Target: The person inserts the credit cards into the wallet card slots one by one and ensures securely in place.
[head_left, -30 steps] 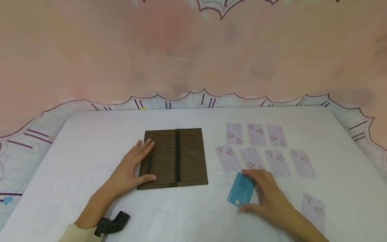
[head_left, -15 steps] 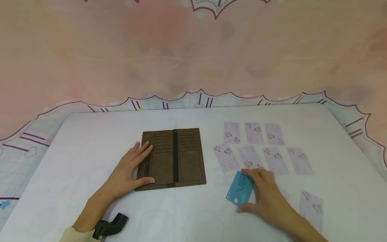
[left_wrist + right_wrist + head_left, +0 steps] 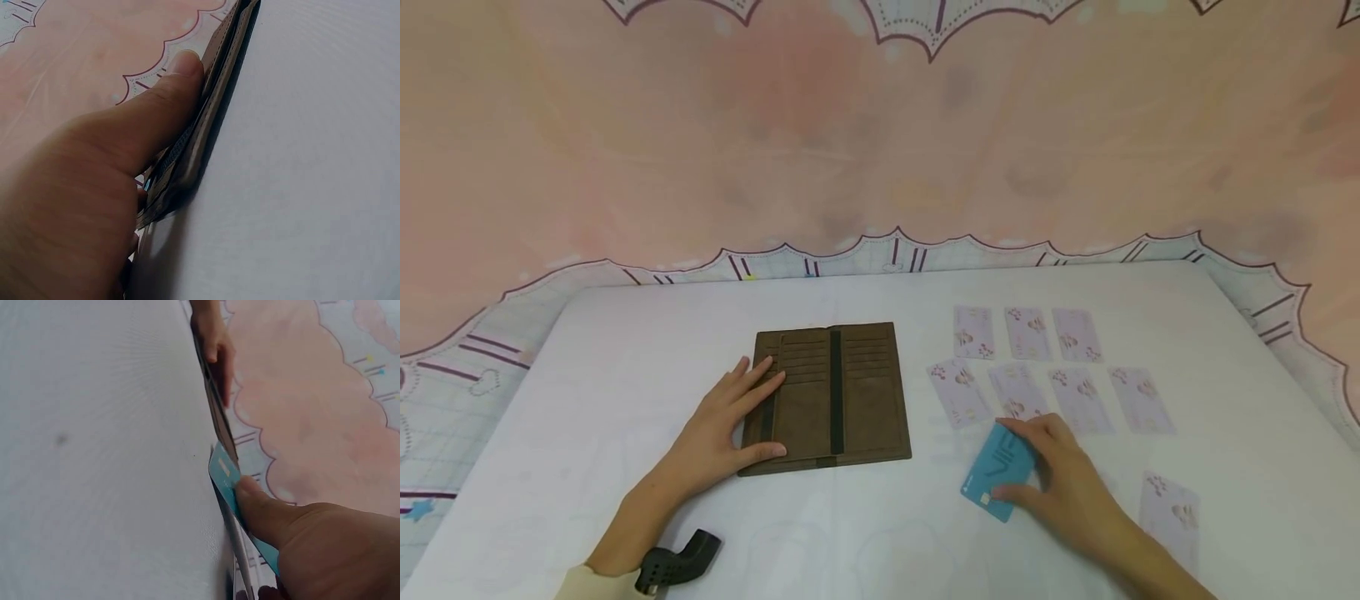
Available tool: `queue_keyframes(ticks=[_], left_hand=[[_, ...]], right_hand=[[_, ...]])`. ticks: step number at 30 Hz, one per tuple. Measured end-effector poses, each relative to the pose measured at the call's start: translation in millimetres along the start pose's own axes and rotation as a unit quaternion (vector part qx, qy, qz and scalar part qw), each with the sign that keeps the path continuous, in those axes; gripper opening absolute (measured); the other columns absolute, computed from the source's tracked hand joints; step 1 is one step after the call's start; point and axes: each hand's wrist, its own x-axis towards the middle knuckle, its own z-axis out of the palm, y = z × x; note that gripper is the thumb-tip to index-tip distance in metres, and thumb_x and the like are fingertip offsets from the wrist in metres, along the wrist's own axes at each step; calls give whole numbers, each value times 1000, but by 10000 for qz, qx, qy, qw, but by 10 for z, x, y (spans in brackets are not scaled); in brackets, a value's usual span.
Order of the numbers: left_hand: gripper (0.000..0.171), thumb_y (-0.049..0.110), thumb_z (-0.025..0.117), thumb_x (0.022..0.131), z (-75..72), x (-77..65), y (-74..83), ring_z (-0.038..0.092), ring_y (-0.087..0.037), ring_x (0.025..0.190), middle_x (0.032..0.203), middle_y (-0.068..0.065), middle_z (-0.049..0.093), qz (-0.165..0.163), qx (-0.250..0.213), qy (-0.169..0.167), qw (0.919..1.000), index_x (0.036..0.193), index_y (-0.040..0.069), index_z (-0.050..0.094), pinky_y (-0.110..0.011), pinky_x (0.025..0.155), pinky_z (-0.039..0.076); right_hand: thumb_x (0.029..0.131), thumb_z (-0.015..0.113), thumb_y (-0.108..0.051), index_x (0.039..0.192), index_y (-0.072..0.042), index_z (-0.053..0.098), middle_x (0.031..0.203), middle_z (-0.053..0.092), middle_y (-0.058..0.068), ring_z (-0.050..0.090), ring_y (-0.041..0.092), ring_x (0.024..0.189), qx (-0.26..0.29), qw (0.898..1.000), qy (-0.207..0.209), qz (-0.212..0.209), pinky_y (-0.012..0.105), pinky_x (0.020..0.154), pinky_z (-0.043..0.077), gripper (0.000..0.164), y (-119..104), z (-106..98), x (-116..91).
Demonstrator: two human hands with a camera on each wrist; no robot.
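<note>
An open brown wallet (image 3: 871,417) with card slots and a dark centre strip lies on the white table. Across its left side rests my left hand (image 3: 715,425), fingers spread and thumb lying over the lower left part. To the right of the wallet, my right hand (image 3: 1067,483) pinches a blue card (image 3: 988,475) marked VIP, its thumb near the gold chip. In the right wrist view the card (image 3: 224,467) stands tilted, with the thumb on its face; the fingers behind it are mostly hidden.
Several pale, pink-patterned cards lie in rows at the right, including an upper left card (image 3: 973,333) and a lower right card (image 3: 1171,517). A black band (image 3: 679,560) is on the left wrist. A patterned cloth (image 3: 820,167) lies beyond the table's far edge.
The right thumb has moved from the blue card's lower edge onto its face, and the card has turned slightly and tilted. My left hand stays on the wallet.
</note>
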Motion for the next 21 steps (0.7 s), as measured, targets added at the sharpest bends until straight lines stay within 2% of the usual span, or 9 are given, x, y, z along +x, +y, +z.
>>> queue_keyframes(ticks=[2, 6, 9, 12, 14, 16, 19, 21], left_hand=[[87, 42, 79, 75, -3, 4, 1, 12, -38, 143, 154, -12, 27, 30, 1, -1, 10000, 147, 16, 40, -60, 111, 14], [86, 43, 79, 75, -13, 7, 4, 13, -39, 142, 154, -12, 28, 78, 17, 1, 10000, 147, 15, 40, -59, 111, 14], [86, 42, 79, 75, -20, 6, 7, 13, -39, 142, 154, -12, 28, 82, 21, 14, 10000, 147, 15, 41, -59, 111, 14], [86, 43, 79, 75, -24, 7, 15, 13, -38, 142, 154, -12, 28, 38, 6, 3, 10000, 147, 15, 40, -59, 111, 14], [86, 43, 78, 75, -24, 7, 23, 13, -38, 142, 154, -11, 28, 2, 4, -13, 10000, 147, 15, 40, -59, 111, 14], [86, 44, 78, 76, -24, 2, 32, 13, -38, 142, 154, -11, 28, -50, 3, -35, 10000, 147, 15, 40, -59, 111, 14], [86, 44, 78, 75, -25, -3, 43, 13, -38, 142, 154, -12, 28, -118, 6, -54, 9999, 147, 15, 41, -60, 111, 14], [86, 44, 79, 75, -27, -3, 45, 13, -38, 142, 154, -11, 28, -142, 7, -57, 9999, 146, 15, 41, -60, 111, 14]], right_hand=[[70, 85, -27, 131, -16, 58, 109, 46, -7, 47, 7, 91, 53, 9998, 156, -119, 13, 84, 42, 67, 26, 3, 10], [77, 81, -18, 126, -17, 61, 110, 53, -10, 49, 4, 81, 194, 9992, 332, -100, 16, 69, 45, 52, 46, 2, 17], [85, 74, -18, 126, -22, 60, 95, 62, -11, 53, 4, 68, 528, 9984, 164, 127, 19, 56, 44, 43, 37, -18, 23], [91, 66, -17, 128, -26, 58, 94, 66, -11, 59, 4, 69, 987, 9940, -189, 433, 18, 62, 47, 39, 16, -70, 42], [94, 61, -12, 131, -27, 56, 102, 66, -6, 61, 8, 72, 1336, 9878, -471, 646, 21, 64, 50, 40, -6, -125, 67], [95, 58, -8, 134, -27, 55, 102, 65, -1, 61, 10, 74, 1552, 9824, -680, 783, 22, 65, 50, 43, -26, -187, 100], [96, 56, -5, 135, -26, 53, 78, 59, 4, 53, 14, 58, 1779, 9773, -823, 806, 24, 49, 45, 45, -63, -269, 164], [96, 58, -10, 133, -26, 55, 66, 54, 3, 50, 14, 54, 1809, 9782, -762, 682, 24, 45, 43, 41, -87, -298, 213]])
